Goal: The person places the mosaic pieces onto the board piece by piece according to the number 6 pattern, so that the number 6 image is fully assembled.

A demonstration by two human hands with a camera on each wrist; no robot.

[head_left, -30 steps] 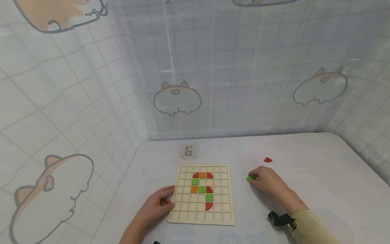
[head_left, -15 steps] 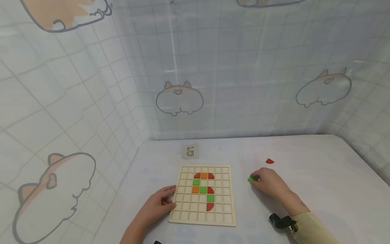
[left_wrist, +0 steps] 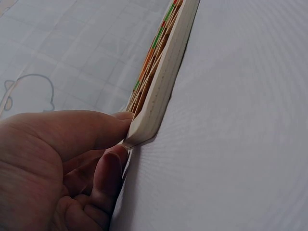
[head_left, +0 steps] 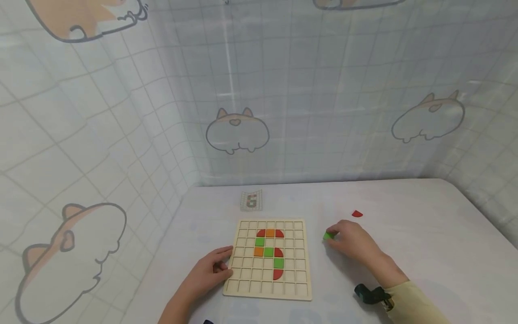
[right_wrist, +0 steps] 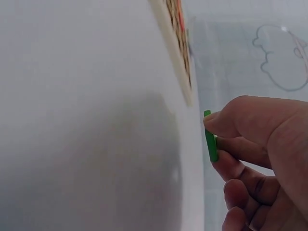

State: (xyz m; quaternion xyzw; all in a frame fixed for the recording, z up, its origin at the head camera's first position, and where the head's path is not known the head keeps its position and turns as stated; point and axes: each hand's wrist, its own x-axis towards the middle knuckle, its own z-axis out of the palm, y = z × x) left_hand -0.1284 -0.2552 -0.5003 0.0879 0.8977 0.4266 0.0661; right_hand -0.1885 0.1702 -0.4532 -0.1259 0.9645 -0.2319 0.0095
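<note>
My left hand (head_left: 210,274) rests at the left side of a pale wooden grid board (head_left: 297,288), with thumb and fingertips touching its edge. In the left wrist view, the thumb (left_wrist: 108,127) meets the rim near a rounded corner. On the board, red quarter-round, orange square and green square tiles (head_left: 269,252) form a curving figure. To the right of the board, my right hand (head_left: 352,238) pinches a green square tile (head_left: 328,236) between thumb and fingers. The right wrist view shows this green tile (right_wrist: 211,137) edge-on, its other fingers loosely curled below.
A small gridded card (head_left: 251,201) with a coloured figure lies behind the board. One red quarter-round tile (head_left: 357,213) lies on the white tabletop (head_left: 404,211) beyond my right hand. A pale curtain (head_left: 303,135) with cartoon animals surrounds the table at the back and sides.
My right hand has shifted slightly left toward the board, carrying the green tile. My left hand stays at the board's edge, and the tiles on the board look the same.
</note>
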